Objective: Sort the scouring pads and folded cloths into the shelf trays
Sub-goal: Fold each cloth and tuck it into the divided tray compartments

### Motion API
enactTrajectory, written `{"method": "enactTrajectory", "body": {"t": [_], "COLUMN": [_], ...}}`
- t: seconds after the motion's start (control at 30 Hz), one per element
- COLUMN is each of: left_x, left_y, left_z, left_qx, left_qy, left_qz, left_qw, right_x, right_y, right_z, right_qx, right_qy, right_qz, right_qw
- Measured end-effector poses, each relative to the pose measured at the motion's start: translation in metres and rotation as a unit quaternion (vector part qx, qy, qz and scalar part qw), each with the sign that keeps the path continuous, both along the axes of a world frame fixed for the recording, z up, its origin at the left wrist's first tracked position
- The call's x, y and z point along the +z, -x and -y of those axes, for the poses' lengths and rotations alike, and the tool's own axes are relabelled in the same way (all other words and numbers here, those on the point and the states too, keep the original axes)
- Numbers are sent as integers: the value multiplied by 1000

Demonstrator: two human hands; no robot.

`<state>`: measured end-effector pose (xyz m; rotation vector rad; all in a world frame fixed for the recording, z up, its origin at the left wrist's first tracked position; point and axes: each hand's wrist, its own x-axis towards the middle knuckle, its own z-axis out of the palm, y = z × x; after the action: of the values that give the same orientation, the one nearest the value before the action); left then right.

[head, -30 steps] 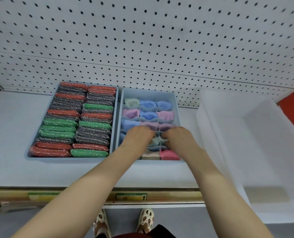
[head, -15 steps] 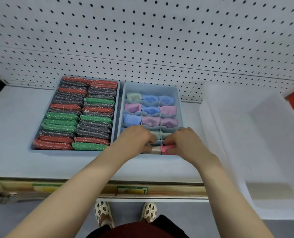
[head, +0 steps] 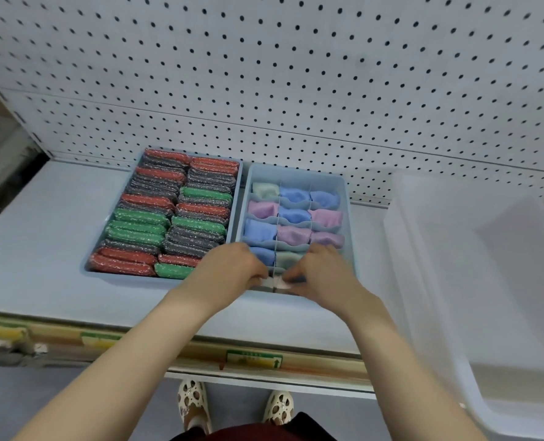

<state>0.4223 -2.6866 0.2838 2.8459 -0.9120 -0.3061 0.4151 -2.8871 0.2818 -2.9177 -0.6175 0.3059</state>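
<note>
Tucking folded cloths into the front row of the divided tray

Both hands work at the near edge of the divided tray: the left hand and right hand have fingers curled, pinching a pale pink cloth at the tray's front middle cell. The scouring pads already fill the tray just left of it. The white bin to its right looks empty. Next, I judge, the cloth needs pressing down between the dividers.
</note>
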Motion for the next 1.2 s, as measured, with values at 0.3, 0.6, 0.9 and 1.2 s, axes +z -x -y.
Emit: {"method": "enactTrajectory", "body": {"t": [0.3,0.6,0.9,1.2], "left_x": [3,-2,-40,-44], "left_y": [-7,-4,-18,-26], "left_z": [13,-52,-143,-148], "left_qx": [-38,65,256,216], "left_qy": [-119,159,-17,-1], "left_qz": [29,183,64,41], "left_qw": [992,968,964,976], "right_x": [-13,0,-36,-36], "right_y": [-14,-15,-27,-32], "right_z": [-11,-29,-168,-171], "right_qx": [26,-103,-74,-67], "right_qy": [-4,-105,-13,19], "right_qz": [-99,78,47,51], "right_qw": [995,986,996,996]}}
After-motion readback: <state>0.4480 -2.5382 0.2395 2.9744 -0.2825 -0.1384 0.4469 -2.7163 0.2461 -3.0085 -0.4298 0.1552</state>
